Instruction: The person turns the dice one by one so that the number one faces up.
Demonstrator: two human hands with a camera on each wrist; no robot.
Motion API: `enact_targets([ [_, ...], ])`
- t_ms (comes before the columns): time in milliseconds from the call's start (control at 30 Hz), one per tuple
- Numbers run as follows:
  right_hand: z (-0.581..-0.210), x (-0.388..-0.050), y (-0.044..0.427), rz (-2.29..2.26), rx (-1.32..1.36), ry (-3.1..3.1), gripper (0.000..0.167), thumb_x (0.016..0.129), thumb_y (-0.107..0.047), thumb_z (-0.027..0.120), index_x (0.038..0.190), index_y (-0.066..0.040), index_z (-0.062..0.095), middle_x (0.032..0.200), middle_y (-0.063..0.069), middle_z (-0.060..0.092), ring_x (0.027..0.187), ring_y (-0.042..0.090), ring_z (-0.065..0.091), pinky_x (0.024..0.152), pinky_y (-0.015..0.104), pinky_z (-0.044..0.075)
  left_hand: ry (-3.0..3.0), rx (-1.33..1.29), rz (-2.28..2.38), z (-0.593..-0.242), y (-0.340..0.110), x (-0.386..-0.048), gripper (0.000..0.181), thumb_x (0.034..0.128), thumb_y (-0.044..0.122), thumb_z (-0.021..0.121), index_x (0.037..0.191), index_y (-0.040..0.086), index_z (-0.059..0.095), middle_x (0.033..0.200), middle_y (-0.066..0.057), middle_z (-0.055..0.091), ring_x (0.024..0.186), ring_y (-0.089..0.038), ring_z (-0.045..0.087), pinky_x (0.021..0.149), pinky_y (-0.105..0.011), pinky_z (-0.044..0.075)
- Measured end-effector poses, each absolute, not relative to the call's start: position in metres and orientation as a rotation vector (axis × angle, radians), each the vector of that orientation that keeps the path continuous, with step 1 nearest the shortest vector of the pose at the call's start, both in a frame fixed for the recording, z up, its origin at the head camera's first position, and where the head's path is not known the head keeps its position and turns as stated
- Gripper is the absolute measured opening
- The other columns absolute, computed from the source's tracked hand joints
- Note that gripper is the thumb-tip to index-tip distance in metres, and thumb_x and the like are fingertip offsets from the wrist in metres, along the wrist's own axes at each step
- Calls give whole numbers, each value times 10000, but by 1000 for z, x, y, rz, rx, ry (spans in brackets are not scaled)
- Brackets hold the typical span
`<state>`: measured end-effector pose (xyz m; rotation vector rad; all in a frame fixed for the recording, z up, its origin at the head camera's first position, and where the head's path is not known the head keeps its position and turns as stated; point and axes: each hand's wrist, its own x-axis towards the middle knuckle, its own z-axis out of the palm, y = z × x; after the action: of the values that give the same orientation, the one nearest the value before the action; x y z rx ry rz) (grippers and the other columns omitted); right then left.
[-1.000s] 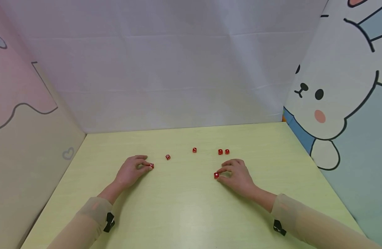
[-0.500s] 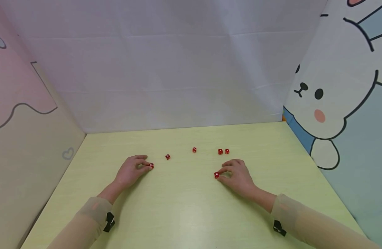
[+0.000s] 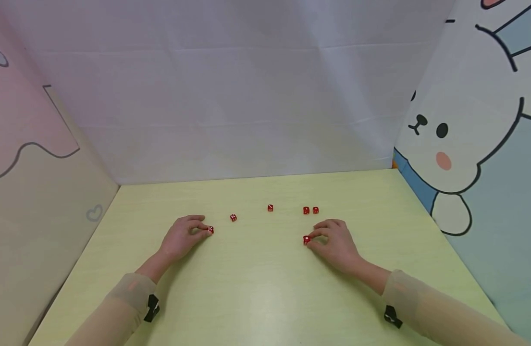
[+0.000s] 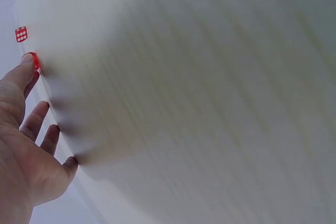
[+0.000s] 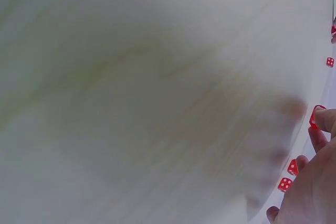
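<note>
Between the thumb and forefinger of my left hand (image 3: 184,238) is a red die (image 3: 211,230) with white pips, at the left of the table. My right hand (image 3: 336,244) pinches another red die (image 3: 306,240) right of the middle. In the right wrist view the thumb partly covers this die (image 5: 317,116). A single die (image 3: 233,217) lies to the right of my left hand, and one more die (image 3: 270,208) lies farther back near the middle. Beyond my right hand two dice sit side by side, the left die (image 3: 306,210) and the right die (image 3: 315,210).
The pale yellow-green table (image 3: 248,288) meets a white cloth wall (image 3: 248,105) at the back. A pinkish panel (image 3: 27,115) stands on the left. On the right is a panel (image 3: 499,192) with a cartoon animal drawn on it.
My right hand has shifted slightly right and away from me with its die, which shows tilted differently. My left hand and the dice lying on the table stay where they were.
</note>
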<state>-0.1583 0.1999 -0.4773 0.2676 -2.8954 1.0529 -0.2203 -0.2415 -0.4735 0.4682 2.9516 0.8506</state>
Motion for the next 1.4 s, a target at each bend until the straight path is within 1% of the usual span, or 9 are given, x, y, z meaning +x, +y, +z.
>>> enact_targets([
  [167,-479,-159,208,1018,253,-2896,145,860,-280,844,955,-177,811,1222,59,660,1286,372,424,1074,551,370,2951,476,855,-475,-242,-221,144,950,232,757,1008,106,793,1386,-180,613,1328,-458,473,1128,-617,331],
  [333,-477,-162,219,1014,210,-2899,150,878,-271,823,984,-165,812,1232,80,657,1292,393,412,1065,572,368,2952,478,849,-476,-242,-221,155,949,245,759,1021,114,799,1393,-176,609,1327,-459,475,1128,-618,331],
  [567,-470,-173,234,985,153,-2899,235,899,-283,798,1049,-102,800,1267,133,647,1311,430,377,1081,597,321,2955,486,867,-477,-242,-224,118,943,244,766,987,139,798,1380,-182,619,1323,-469,482,1123,-630,332],
  [733,-466,-184,241,925,142,-2898,269,913,-268,783,1081,-58,788,1285,177,634,1313,454,376,1085,612,309,2951,469,865,-478,-243,-224,111,942,247,767,984,149,796,1389,-175,614,1330,-469,472,1129,-629,323],
  [1033,-468,-205,252,865,144,-2886,266,937,-249,758,1087,-29,780,1291,204,630,1310,460,380,1099,617,289,2943,455,852,-481,-242,-221,168,957,255,750,1029,111,797,1394,-179,605,1326,-459,473,1124,-622,334],
  [1400,-472,-223,258,829,134,-2947,292,952,-254,732,1137,-31,764,1311,225,618,1323,475,376,1123,618,256,2941,451,881,-487,-242,-220,161,951,249,755,1007,102,793,1391,-178,607,1331,-454,472,1125,-619,338],
])
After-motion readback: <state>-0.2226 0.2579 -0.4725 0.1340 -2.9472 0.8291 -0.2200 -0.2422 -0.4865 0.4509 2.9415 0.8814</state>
